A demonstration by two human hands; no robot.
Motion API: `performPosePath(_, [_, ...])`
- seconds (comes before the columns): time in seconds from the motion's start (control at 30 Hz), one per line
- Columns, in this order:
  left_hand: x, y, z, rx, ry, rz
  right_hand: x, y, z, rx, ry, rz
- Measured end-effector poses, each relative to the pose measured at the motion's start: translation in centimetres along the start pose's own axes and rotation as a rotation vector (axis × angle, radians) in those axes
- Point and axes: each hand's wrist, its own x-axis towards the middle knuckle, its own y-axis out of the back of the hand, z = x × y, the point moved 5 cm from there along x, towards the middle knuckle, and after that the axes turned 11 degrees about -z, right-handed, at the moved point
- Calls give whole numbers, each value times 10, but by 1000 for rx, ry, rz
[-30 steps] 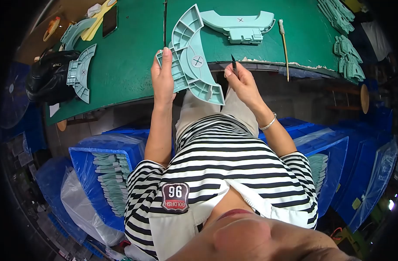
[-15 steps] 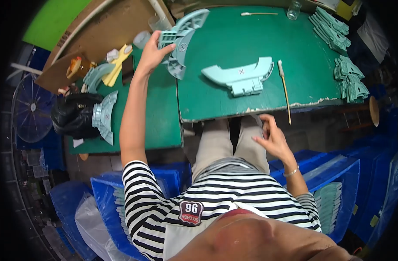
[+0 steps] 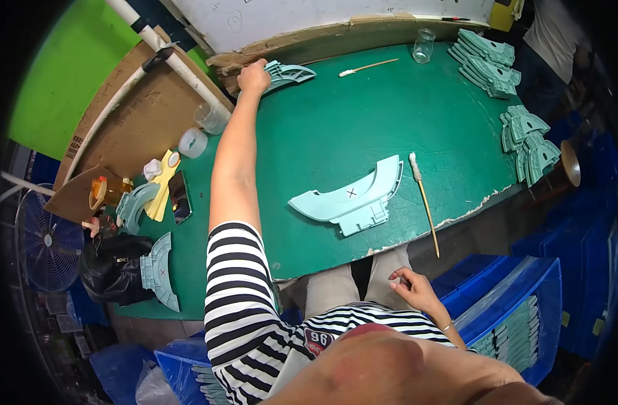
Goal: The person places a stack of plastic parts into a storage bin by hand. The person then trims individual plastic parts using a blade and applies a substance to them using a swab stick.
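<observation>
At the far back left of the table, my left hand [image 3: 254, 77] is closed round the left end of a pale teal curved plastic part [image 3: 292, 74]. Its ribbed side shows; the hand hides the rest. My right hand [image 3: 413, 289] hovers by my lap below the table edge, fingers loosely curled and apart, with nothing visible in them. Nearest to it on the table lies a second curved plastic part [image 3: 353, 196], marked with a black X. Beside that part, a wooden stick with a white tip [image 3: 425, 202] sticks out over the front edge.
Stacked teal parts [image 3: 488, 64] and another pile [image 3: 528, 142] occupy the right side. A glass jar [image 3: 423, 46] and a second white-tipped stick [image 3: 369, 67] are at the back. A phone [image 3: 180, 197], yellow cloth [image 3: 159, 192] and black bag [image 3: 113, 270] lie left. Blue bins [image 3: 548, 324] flank me.
My left hand has carried its curved part away from me to the table's back edge and tipped it over. The view has shifted forward. My right hand stays near my lap.
</observation>
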Motion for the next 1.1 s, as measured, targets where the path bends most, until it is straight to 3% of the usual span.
performPosePath(0.17, [-16,-6,-8,222,-165,380,6,-3,10,-40,32,6])
performPosePath(0.27, [-58,18,16,81,-266,528,5,-1,-7,-40,35,-21])
performPosePath(0.4, [-162,30,93,-422,-442,-193,2,-3,-12,-24,64,1])
performPosePath(0.47, [-249,36,134,-360,-441,-479,0,-5,-16,-5,105,10])
performPosePath(0.53, [-309,27,155,-158,-635,-536,-2,-7,-22,-8,141,17])
performPosePath(0.6, [-343,21,164,-134,-716,-381,-4,-10,-29,-11,178,20])
performPosePath(0.67, [-359,26,171,-55,-730,-274,-7,-14,-35,5,204,21])
performPosePath(0.77, [-368,16,172,-23,-666,-341,-13,-16,-37,36,285,65])
performPosePath(0.93, [-362,49,132,-574,-495,-377,-21,-15,-17,320,349,174])
performPosePath(1.0, [-368,71,108,-1224,-302,-591,-22,-7,-21,362,339,209])
performPosePath(1.1, [-385,74,55,-2010,-42,-483,-19,-2,-36,340,421,216])
